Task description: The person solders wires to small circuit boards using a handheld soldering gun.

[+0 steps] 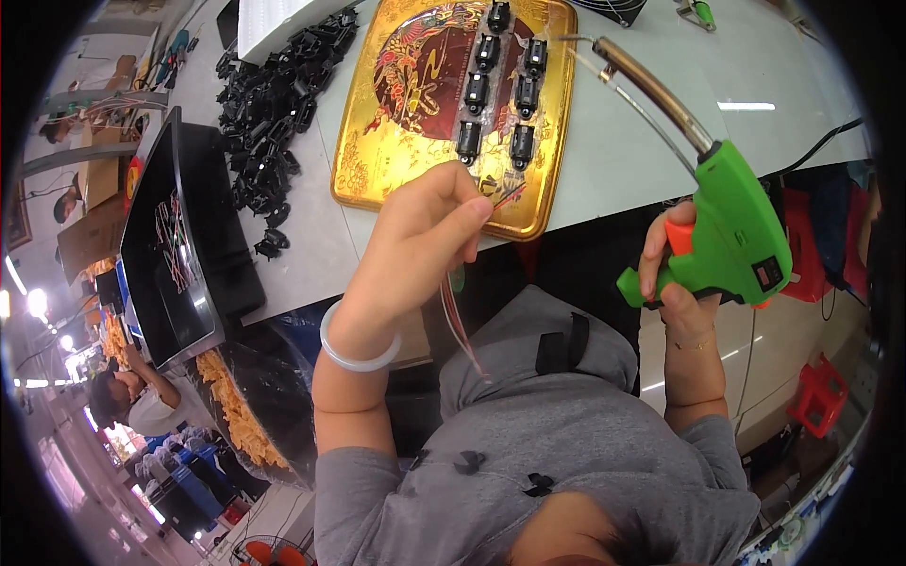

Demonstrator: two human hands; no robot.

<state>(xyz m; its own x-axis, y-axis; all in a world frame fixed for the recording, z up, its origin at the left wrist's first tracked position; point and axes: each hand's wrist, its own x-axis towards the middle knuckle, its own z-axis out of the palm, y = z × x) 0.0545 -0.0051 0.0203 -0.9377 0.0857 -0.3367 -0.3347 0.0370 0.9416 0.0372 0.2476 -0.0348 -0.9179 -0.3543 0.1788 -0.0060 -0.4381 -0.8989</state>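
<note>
My left hand point(425, 231), a pale bangle on its wrist, is closed in a pinch on a bundle of thin wires point(457, 325). Red and dark wire ends stick out past the fingertips over the near edge of a gold tin lid point(363, 184); the rest hang below the hand. Two rows of small black plastic parts point(522, 144) stand on the lid, just beyond that hand. My right hand point(675, 274) grips a green soldering gun point(741, 212) with an orange trigger. Its metal barrel points up and left, the tip near the lid's upper right edge, apart from the black parts.
Left of the lid lies a heap of similar black parts point(269, 123), beside a white foam box point(283, 24). A black bin point(179, 255) at the table's left holds more wires. A black cable point(821, 141) crosses the right side. Red stools point(816, 396) stand at right; a person point(156, 396) is far left.
</note>
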